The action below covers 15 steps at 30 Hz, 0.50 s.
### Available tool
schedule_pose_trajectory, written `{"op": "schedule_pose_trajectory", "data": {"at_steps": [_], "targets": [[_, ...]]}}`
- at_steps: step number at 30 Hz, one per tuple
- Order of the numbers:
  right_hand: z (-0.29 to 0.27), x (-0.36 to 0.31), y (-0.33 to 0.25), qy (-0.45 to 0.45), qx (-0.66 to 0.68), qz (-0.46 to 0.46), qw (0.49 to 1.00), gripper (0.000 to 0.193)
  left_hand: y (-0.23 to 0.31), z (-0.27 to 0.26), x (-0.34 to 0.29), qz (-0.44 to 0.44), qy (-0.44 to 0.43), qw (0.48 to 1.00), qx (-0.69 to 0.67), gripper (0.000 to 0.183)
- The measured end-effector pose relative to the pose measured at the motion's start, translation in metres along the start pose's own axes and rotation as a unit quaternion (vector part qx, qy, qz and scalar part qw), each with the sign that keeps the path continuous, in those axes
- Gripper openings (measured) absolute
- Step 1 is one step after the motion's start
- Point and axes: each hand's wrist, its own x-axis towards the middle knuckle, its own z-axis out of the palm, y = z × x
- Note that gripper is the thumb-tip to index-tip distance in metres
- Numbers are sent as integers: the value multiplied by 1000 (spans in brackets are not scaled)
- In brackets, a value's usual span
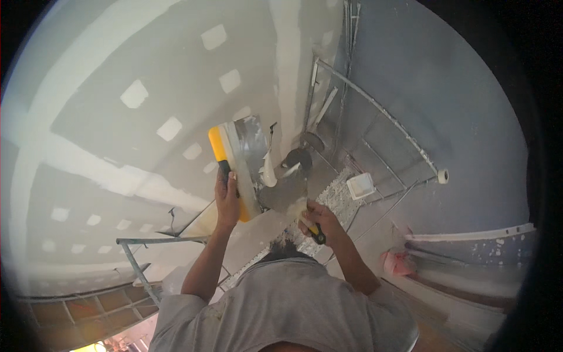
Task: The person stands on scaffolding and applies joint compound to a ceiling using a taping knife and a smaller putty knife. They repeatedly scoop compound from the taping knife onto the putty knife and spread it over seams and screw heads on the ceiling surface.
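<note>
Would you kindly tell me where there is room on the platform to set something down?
The speckled platform shows a splattered but open-looking stretch between the right hand and the white tub. It is crowded between the left hand and the right, where the wide yellow-backed blade and the smaller putty knife sit close together.

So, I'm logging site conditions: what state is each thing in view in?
Left grip, closed on a handle
Wide yellow-edged blade, held, smeared
Right grip, closed on a handle
Smaller knife, held, smeared
Plasterboard, marked with pale bands and patches
Platform, spattered
White tub, contents unclear
Metal rail, spattered
</note>
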Motion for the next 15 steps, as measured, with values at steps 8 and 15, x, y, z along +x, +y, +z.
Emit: {"op": "schedule_pose_trajectory", "data": {"at_steps": [8,15], "targets": [[-16,8,-34,32,10,-93,995,35,-4,21,-19,45,-147,978,139,38],[-33,36,-64,177,39,-215,960,31,-37,43,-26,-340,-119,887,-289,56]]}}
